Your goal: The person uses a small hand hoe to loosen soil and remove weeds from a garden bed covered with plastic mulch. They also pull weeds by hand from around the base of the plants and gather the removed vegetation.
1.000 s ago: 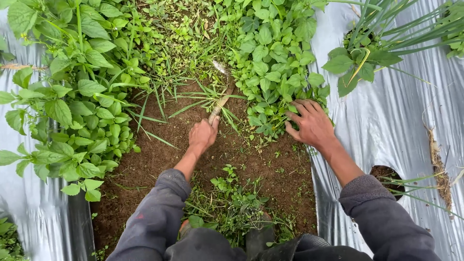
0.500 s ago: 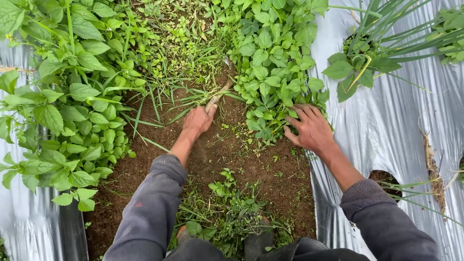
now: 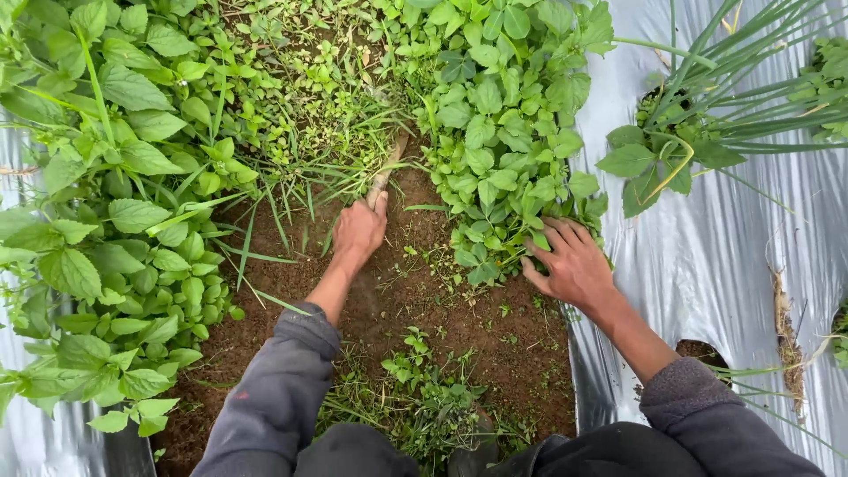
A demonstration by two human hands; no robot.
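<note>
Pale wooden tool handle (image 3: 387, 173), matt and worn, in the left hand (image 3: 358, 231), crumbly matt brown soil (image 3: 424, 291), glossy wrinkled silver plastic sheeting (image 3: 707, 256) at right, soft grey knitted cloth sleeves (image 3: 274, 397), matt veined green leaves (image 3: 495, 132) under the right hand (image 3: 574, 265)

wooden-handled tool (image 3: 387, 173) | tilted, blade hidden in grass | leafy weeds (image 3: 503, 177) | upright, right of bare soil
</note>
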